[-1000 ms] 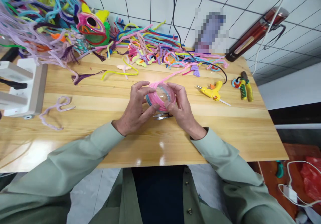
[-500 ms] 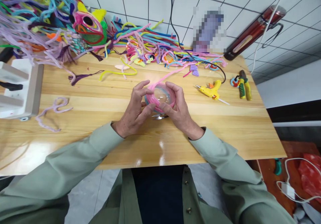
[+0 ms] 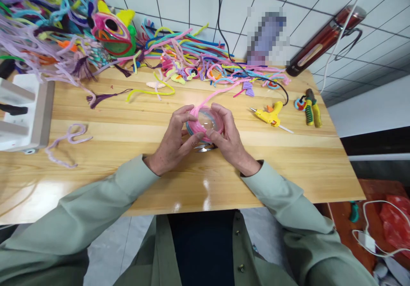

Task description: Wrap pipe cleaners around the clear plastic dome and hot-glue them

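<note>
Between my two hands is a round ring wound from pink and blue pipe cleaners (image 3: 200, 126), with bare table seen through its middle. My left hand (image 3: 175, 138) grips the ring's left side, thumb at the near edge and fingers at the far left. My right hand (image 3: 231, 138) is wrapped round its right side, thumb pressed on the near rim. A loose pink pipe cleaner (image 3: 218, 92) runs from the ring's far left toward the pile behind. Partly under the ring lie metal scissors (image 3: 205, 148), their handles hidden.
A yellow glue gun (image 3: 270, 115) and green-yellow pliers (image 3: 311, 108) lie to the right. Several pipe cleaners (image 3: 188, 48) are heaped along the wall, beside a colourful mask-like piece (image 3: 113, 31). A dark red flask (image 3: 323, 42) stands at the back right; a white power strip (image 3: 33, 115) sits left.
My left thumb has slid slightly right along the ring's near edge, and my right thumb has shifted a little. Both hands keep hold of the ring.
</note>
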{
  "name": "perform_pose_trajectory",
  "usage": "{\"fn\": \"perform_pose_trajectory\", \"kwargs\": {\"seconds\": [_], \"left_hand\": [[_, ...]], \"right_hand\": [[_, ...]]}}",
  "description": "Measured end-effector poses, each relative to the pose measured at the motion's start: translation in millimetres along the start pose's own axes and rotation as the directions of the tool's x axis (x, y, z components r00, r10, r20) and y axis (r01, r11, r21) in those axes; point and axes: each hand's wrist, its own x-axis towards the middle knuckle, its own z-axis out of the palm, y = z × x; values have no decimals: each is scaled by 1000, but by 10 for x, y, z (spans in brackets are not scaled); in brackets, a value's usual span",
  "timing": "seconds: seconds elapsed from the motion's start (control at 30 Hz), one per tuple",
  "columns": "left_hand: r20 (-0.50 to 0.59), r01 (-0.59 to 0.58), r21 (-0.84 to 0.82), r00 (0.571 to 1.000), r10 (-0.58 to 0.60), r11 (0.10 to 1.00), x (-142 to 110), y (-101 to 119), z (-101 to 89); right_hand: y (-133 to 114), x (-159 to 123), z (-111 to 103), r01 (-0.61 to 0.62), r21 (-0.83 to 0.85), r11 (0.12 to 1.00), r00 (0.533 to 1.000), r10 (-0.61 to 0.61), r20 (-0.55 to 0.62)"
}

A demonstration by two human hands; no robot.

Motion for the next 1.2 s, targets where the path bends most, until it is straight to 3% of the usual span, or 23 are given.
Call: {"fn": "perform_pose_trajectory", "kwargs": {"seconds": [0.73,1.2], "left_hand": [[-32,32,-59,999,-34,998,35,-3,-39],[-64,57,-178,995,-70,982,27,19,-14]], "right_hand": [[99,23,23,101,-15,995,992,-100,77],[297,33,70,298,-116,947,954,-293,64]]}}
